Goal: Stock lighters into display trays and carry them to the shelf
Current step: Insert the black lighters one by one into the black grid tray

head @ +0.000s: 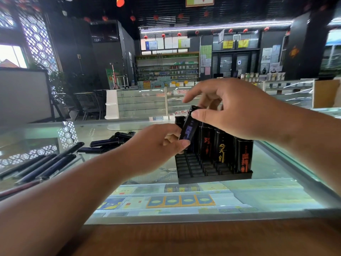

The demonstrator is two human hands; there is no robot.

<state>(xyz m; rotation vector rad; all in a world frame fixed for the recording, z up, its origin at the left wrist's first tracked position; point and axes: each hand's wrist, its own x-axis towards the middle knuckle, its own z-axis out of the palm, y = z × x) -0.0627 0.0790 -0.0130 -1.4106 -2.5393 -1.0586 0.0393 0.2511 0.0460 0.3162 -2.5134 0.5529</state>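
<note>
Lighter is tilting, long axis leaning up-right; left hand is pinching its foot, right hand its cap; the tray is lying just below the lower grip.

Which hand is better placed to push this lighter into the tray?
Probably the right hand: it pinches the lighter at its top, above the tray. The left hand holds its bottom end.

Single head-worn wide-angle view faces forward and down across the counter, close to the tray.
</note>
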